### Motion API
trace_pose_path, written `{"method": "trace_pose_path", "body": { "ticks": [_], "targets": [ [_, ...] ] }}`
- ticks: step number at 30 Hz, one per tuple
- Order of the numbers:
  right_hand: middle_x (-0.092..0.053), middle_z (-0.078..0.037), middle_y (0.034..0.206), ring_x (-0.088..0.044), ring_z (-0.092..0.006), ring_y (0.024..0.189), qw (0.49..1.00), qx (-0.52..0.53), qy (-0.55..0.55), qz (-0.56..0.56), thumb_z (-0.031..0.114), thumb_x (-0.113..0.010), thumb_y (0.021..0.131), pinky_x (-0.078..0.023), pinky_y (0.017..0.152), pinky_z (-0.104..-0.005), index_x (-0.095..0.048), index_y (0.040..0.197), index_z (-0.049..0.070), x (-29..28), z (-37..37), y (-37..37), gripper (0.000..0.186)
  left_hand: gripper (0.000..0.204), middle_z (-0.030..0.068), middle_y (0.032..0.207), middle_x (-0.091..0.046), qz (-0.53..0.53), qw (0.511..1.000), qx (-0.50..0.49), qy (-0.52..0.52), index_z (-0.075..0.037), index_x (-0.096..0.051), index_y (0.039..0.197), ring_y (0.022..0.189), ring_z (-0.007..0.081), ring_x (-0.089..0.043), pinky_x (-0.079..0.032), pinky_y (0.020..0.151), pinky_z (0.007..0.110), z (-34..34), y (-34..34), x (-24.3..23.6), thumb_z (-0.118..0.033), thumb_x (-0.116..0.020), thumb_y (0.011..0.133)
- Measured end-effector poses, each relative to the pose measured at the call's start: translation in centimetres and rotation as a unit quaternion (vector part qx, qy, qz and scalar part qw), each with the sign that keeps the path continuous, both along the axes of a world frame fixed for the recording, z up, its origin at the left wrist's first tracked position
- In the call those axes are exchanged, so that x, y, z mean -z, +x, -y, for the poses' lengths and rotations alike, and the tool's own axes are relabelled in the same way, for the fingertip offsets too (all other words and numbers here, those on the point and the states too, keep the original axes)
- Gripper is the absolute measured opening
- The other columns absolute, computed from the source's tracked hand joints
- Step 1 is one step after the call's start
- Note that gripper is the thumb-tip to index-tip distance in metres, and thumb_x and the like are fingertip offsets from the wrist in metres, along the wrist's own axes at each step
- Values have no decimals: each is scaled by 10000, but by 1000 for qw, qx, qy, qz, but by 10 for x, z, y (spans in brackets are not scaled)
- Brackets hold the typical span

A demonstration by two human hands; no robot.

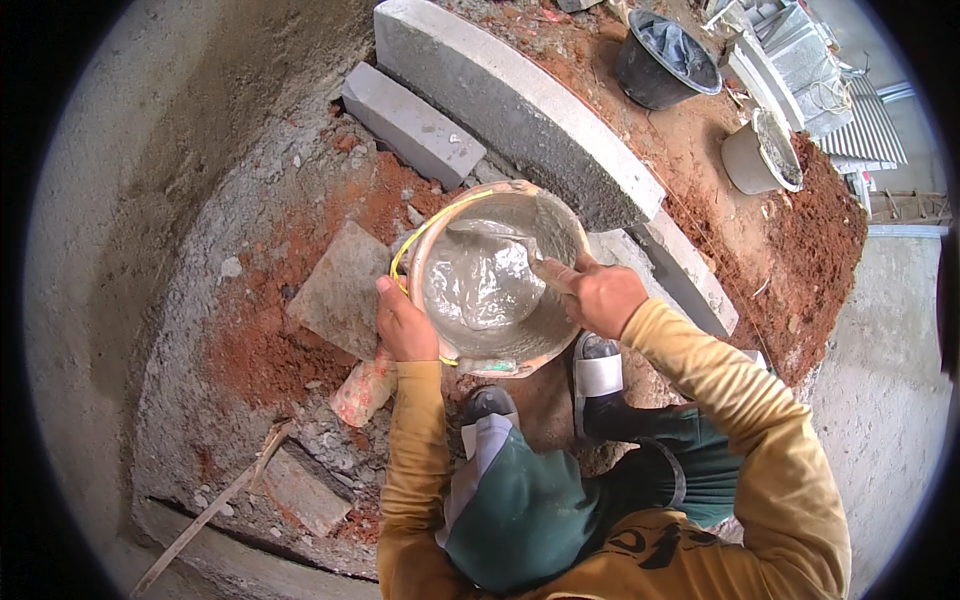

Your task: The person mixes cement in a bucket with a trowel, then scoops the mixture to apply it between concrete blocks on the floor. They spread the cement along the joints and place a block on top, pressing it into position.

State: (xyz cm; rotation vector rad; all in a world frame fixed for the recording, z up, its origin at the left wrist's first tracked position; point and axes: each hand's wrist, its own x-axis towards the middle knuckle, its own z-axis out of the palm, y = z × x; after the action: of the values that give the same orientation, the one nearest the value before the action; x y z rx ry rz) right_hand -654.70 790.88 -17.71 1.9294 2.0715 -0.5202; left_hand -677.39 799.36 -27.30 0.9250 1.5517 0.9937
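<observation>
A round bucket (572,225) with a pale, mortar-smeared rim stands in front of me, holding wet grey cement mortar (480,285). My left hand (405,325) grips its left rim, beside a yellow cord (432,222) that runs along the edge. In my right hand (608,297) is the handle of a trowel (553,272). The trowel's blade reaches into the bucket and is partly covered by the shiny mortar. Directly left of the bucket, a flat grey slab (345,285) lies on the soil.
Long concrete kerb blocks (520,105) run beyond the bucket, with a shorter block (415,130) alongside. A black bucket (655,65) and a grey bucket (755,160) stand on red soil at far right. A wooden stick (215,508) lies lower left. My feet are just below the bucket.
</observation>
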Motion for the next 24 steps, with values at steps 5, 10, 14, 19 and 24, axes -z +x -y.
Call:
{"method": "trace_pose_path", "body": {
  "ticks": [5, 10, 14, 19, 24],
  "targets": [
    [-608, -193, 963, -656, -287, 697, 990, -82, -105, 57, 218, -535, 825, -540, 607, -408, -356, 1436, 188, 5, 24, -13, 638, 706, 252, 1097, -620, 14, 1000, -7, -7, 139, -570, 1121, 1028, 330, -587, -433, 902, 373, 0, -4, 5, -504, -310, 991],
    [-625, -189, 878, -659, -305, 694, 986, -100, -135, -23, 259, -570, 812, -534, 604, -428, -398, 1395, 162, -41, 30, 2, 616, 715, 260, 1104, -616, 7, 1000, 5, -16, 146, -564, 1126, 1037, 320, -589, -434, 911, 372, 0, -8, 1, -510, -313, 989],
    [-631, -196, 910, -667, -308, 690, 998, -20, -62, 16, 192, -534, 823, -537, 604, -424, -376, 1404, 125, -39, 2, -1, 605, 720, 259, 1113, -614, -10, 1000, 4, -8, 147, -559, 1133, 1040, 316, -589, -439, 907, 371, -2, -9, -3, -514, -314, 987],
    [-640, -205, 982, -678, -304, 740, 990, -54, -121, 41, 110, -418, 861, -538, 632, -421, -376, 1405, 92, -6, -3, -40, 546, 722, 253, 1104, -616, -4, 1000, 9, -25, 143, -565, 1121, 1012, 318, -592, -442, 905, 376, -5, -10, -1, -516, -301, 988],
    [-645, -202, 991, -668, -329, 806, 979, -84, -186, -12, 175, -439, 873, -529, 699, -449, -410, 1385, 88, -38, 29, -18, 520, 732, 257, 1042, -629, -55, 998, 24, -28, 132, -587, 1078, 970, 344, -595, -441, 889, 404, -6, -17, 5, -522, -268, 991]
  ]
}}
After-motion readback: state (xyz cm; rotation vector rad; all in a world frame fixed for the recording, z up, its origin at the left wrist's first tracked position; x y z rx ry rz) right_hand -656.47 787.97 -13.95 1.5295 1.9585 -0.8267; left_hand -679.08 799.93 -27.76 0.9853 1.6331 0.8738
